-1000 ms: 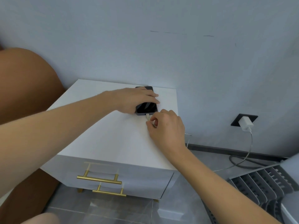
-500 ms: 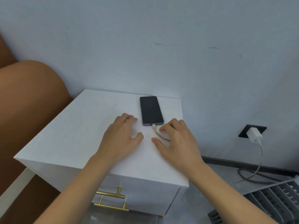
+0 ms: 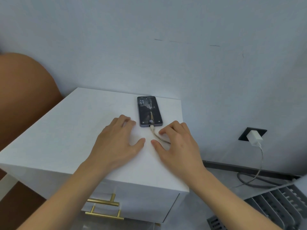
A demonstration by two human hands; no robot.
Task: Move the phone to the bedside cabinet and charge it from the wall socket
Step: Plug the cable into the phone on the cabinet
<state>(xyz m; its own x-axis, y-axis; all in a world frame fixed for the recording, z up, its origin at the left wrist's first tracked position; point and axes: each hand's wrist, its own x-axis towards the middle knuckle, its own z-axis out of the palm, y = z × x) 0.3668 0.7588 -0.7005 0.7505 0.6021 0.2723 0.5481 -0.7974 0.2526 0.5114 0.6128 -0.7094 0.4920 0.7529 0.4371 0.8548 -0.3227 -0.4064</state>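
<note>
Against the pale wall, the bedside cabinet (image 3: 69, 130) is carrying the lit phone (image 3: 149, 111) near its back edge, cable (image 3: 157, 136) plugged in, while both hands (image 3: 118, 143) (image 3: 178, 144) are lying flat, spread and empty, the right one risking snagging the cable and dragging the phone.

On the lit screen of the phone (image 3: 149, 111), the digits "15" over "57" are shown at upper left; the smaller lines beneath and along the top cannot be read.
</note>
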